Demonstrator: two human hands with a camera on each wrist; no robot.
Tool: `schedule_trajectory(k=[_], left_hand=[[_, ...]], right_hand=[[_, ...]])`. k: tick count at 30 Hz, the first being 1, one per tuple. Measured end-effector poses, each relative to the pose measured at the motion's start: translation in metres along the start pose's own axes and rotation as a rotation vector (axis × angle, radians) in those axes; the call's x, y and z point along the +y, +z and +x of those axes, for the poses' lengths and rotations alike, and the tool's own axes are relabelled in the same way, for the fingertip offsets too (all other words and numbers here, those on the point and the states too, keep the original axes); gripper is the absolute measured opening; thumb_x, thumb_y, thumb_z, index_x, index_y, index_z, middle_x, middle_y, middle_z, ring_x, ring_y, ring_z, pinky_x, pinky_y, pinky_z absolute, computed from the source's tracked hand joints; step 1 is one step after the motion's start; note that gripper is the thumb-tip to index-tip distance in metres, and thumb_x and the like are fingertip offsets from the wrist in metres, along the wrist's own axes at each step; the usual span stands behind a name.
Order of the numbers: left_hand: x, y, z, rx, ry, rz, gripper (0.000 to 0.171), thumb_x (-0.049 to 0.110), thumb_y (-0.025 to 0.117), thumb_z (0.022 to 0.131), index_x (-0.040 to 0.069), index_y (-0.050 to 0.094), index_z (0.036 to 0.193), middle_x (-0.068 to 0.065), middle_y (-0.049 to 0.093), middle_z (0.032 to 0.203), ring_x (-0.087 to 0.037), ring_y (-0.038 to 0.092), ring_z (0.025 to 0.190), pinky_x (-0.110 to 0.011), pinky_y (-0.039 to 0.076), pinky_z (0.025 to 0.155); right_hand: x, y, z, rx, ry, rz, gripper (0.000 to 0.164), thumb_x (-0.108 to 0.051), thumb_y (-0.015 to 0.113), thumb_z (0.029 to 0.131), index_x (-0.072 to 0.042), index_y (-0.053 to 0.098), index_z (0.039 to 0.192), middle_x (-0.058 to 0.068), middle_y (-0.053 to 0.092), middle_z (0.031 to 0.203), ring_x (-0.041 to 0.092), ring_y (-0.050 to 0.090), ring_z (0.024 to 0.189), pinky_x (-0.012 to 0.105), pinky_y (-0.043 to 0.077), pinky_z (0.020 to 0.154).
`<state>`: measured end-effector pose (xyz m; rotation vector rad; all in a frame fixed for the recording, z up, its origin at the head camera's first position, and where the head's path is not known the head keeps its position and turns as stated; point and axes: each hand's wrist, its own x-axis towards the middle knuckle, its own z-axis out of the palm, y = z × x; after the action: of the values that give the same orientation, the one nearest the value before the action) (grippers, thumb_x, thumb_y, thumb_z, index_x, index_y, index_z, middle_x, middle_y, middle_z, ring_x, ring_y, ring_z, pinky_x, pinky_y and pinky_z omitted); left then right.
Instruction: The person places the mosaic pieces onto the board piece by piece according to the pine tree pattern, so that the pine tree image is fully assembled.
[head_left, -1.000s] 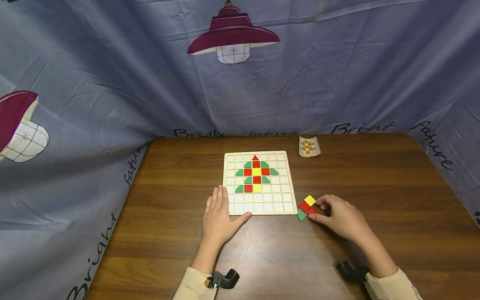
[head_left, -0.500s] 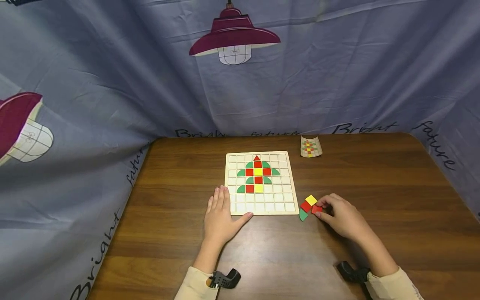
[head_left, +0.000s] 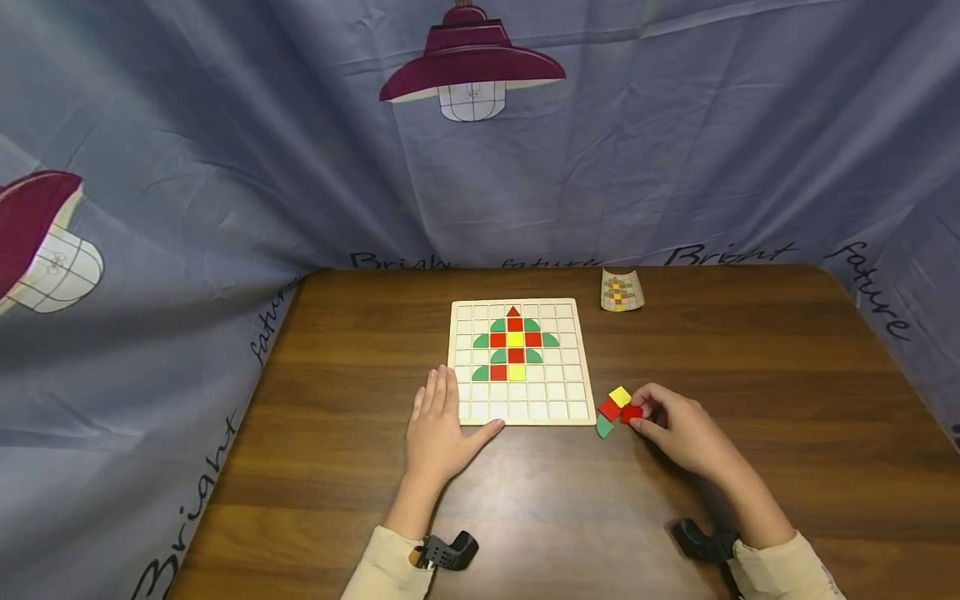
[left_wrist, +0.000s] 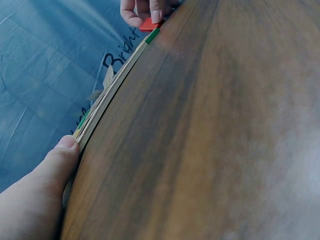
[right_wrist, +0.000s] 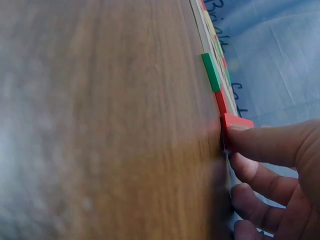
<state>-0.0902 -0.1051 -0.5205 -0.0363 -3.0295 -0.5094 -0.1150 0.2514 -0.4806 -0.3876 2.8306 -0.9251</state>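
A pale wooden grid board lies on the table, with red, yellow and green tiles forming a tree shape in its cells. My left hand rests at its lower left corner, fingers straight along the side and thumb on the front edge. Right of the board, my right hand pinches a red square tile between thumb and fingers. That tile is tilted up in the right wrist view. Beside it lie a yellow square tile, another red square tile and a green quarter-round tile, close together.
A small curled pattern card with a similar tree stands at the back, right of the board. The brown wooden table runs back to a blue-grey curtain, which also hangs along the left side. Each wrist wears a black camera.
My right hand has drawn the red square tile a little to the right, away from the other loose tiles, and tilted it up. My left hand stays in place on the board.
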Motion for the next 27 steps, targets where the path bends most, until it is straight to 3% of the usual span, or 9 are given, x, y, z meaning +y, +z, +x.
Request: schedule_trajectory(k=[12,27], left_hand=[[0.003,0.002,-0.001,0.000,-0.006,-0.003,0.116,0.086,0.045,0.080,0.003,0.019,0.158,-0.012,0.019,0.166,-0.025,0.013,0.156,-0.043,0.016,0.126],[0.002,0.002,0.000,0.008,-0.005,-0.003,0.116,0.084,0.048,0.080,0.003,0.019,0.158,-0.012,0.019,0.166,-0.025,0.014,0.155,-0.044,0.017,0.126]], right_hand=[[0.004,-0.003,0.007,0.070,-0.055,0.053,0.017,-0.010,0.072,0.090,-0.014,0.065,0.104,-0.001,0.058,0.084,0.009,0.049,0.067,0.021,0.042,0.057],[-0.039,0.015,0.047,0.018,-0.055,0.164,0.014,-0.016,0.070,0.093,-0.016,0.065,0.105,0.001,0.059,0.084,0.016,0.050,0.067,0.024,0.043,0.054]])
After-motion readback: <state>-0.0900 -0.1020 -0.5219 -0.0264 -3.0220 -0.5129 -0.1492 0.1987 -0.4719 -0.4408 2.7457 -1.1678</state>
